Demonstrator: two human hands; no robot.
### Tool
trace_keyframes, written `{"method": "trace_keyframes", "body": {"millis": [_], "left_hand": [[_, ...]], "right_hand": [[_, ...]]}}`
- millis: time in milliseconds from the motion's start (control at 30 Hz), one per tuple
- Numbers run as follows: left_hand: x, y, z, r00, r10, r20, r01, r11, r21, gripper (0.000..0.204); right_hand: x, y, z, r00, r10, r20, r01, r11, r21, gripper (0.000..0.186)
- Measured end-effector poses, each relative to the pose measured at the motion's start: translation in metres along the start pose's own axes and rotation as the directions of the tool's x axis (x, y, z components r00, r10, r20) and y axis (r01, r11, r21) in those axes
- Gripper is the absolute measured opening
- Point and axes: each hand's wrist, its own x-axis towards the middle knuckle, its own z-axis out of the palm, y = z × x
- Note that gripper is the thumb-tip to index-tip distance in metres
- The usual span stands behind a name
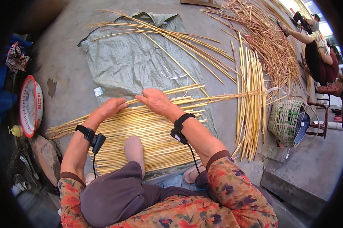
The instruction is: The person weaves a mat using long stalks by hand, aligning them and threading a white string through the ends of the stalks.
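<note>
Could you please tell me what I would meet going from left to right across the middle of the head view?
Red-rimmed enamel basin, left hand, right hand, separate row of yellow stalks, green-and-white woven basket.

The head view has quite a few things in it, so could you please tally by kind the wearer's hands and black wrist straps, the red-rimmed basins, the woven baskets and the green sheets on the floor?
Left hand and right hand: 2
Black wrist straps: 2
Red-rimmed basin: 1
Woven basket: 1
Green sheet: 1
Total: 7
</note>
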Motion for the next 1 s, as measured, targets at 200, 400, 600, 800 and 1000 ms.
{"method": "trace_keyframes", "body": {"millis": [200, 400, 600, 800, 1000], "left_hand": [[-0.006, 0.01, -0.008, 0.995, 0.069, -0.073, -0.07, 0.997, -0.016, 0.023], [-0.029, 0.021, -0.034, 0.989, 0.044, -0.143, -0.052, 0.997, -0.056, 0.023], [-0.033, 0.022, -0.053, 0.993, -0.043, -0.111, 0.018, 0.977, -0.214, 0.027], [-0.038, 0.035, -0.054, 0.989, -0.054, -0.139, 0.018, 0.967, -0.253, 0.027], [-0.036, 0.031, -0.053, 0.983, -0.053, -0.173, 0.005, 0.964, -0.267, 0.025]], "right_hand": [[0.01, -0.001, -0.034, 0.996, -0.045, -0.074, 0.041, 0.998, -0.055, 0.031], [-0.02, 0.008, -0.09, 0.874, 0.111, -0.474, -0.119, 0.993, 0.013, 0.025], [-0.048, 0.051, -0.049, 0.864, 0.451, -0.223, -0.476, 0.876, -0.075, 0.006], [-0.02, 0.073, -0.023, 0.914, 0.394, -0.098, -0.405, 0.872, -0.275, 0.002], [-0.007, 0.08, -0.017, 0.845, 0.535, 0.001, -0.485, 0.766, -0.422, 0.003]]}}
